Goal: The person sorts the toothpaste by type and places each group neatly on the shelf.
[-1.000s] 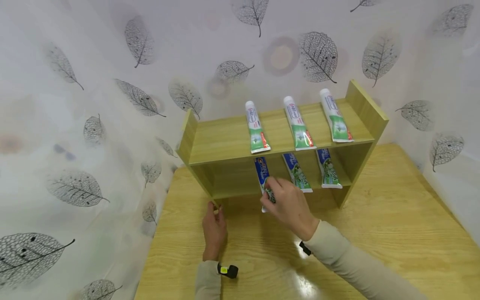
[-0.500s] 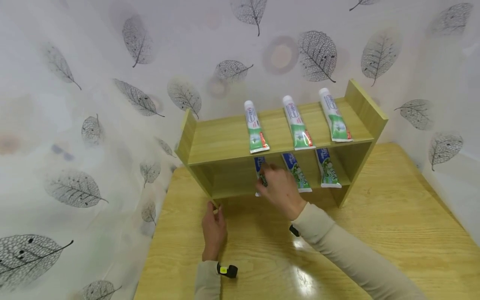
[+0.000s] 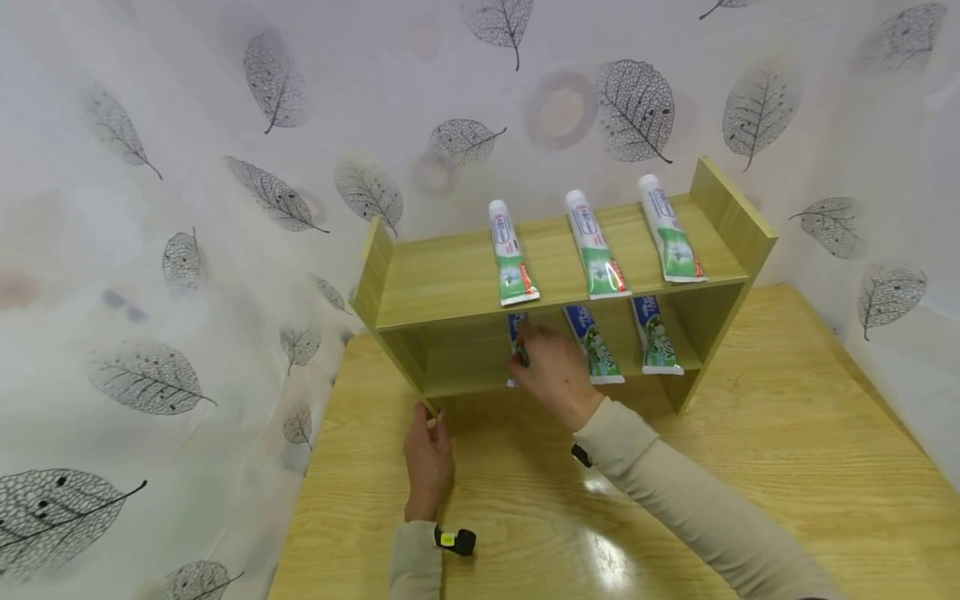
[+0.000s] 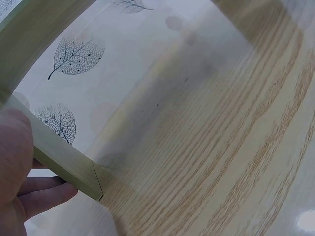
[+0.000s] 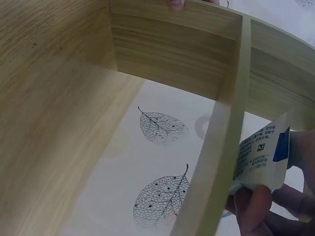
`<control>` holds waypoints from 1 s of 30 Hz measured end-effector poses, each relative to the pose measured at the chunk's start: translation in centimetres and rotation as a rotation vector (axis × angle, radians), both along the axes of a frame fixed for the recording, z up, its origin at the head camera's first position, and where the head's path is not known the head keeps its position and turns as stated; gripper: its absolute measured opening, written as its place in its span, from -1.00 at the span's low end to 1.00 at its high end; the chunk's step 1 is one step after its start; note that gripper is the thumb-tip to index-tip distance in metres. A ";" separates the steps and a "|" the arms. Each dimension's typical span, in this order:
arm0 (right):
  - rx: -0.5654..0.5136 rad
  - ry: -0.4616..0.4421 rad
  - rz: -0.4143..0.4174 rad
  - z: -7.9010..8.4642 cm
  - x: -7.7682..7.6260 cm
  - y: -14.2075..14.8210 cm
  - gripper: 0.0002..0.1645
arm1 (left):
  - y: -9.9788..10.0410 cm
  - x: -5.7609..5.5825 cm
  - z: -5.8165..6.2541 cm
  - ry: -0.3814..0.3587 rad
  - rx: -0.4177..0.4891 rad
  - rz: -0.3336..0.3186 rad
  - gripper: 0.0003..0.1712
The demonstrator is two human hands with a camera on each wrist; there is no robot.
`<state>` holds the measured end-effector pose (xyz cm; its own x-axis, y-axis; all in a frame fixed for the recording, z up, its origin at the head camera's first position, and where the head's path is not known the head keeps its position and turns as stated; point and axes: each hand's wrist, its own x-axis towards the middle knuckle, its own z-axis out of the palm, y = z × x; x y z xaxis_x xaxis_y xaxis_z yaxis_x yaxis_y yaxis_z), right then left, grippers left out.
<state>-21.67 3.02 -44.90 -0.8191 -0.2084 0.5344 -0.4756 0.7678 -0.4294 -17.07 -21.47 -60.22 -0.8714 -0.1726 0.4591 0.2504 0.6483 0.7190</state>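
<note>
My right hand (image 3: 553, 371) holds a blue-and-green toothpaste tube (image 3: 517, 327) on the lower level of a wooden shelf (image 3: 442, 279). In the right wrist view, thumb and fingers pinch that tube near its flat printed end (image 5: 261, 155), right at the shelf board's front edge. Most of the tube is hidden behind the hand in the head view. My left hand (image 3: 429, 462) grips the bottom of the shelf's left side panel (image 4: 69, 169), with thumb and fingers on either side of the board.
Two similar tubes, a middle one (image 3: 594, 342) and a right one (image 3: 657, 335), lie on the lower level. Three white-and-green toothpaste tubes (image 3: 512, 254) lie along the top. The shelf stands on a wooden table (image 3: 517, 517) before a leaf-patterned wall (image 3: 420, 83).
My right hand has moved forward and slightly left, sliding the toothpaste tube deeper onto the lower level. My left hand keeps its grip on the side panel.
</note>
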 end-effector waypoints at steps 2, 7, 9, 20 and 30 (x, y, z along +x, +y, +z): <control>-0.009 -0.002 0.002 -0.2 0.0 -0.1 -0.80 | 0.0 0.0 0.0 0.008 0.000 -0.003 -0.86; -0.013 -0.015 -0.006 -0.5 -0.1 -0.1 -0.81 | 0.1 0.0 0.3 -0.021 -0.001 0.003 -0.92; -0.013 -0.028 -0.008 -0.5 -0.1 -0.1 -0.82 | 0.1 0.1 0.4 -0.040 0.001 0.002 -0.93; 0.035 -0.047 -0.019 -0.8 0.1 0.0 -0.84 | 0.1 0.1 0.2 -0.029 -0.004 -0.006 -0.94; 0.045 -0.064 0.006 -1.1 0.4 0.3 -0.73 | 0.1 0.1 0.5 -0.042 -0.005 -0.001 -0.96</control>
<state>-21.28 3.36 -45.97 -0.8497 -0.2362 0.4714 -0.4533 0.7838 -0.4244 -16.99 -21.38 -59.74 -0.8899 -0.1700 0.4234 0.2208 0.6516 0.7257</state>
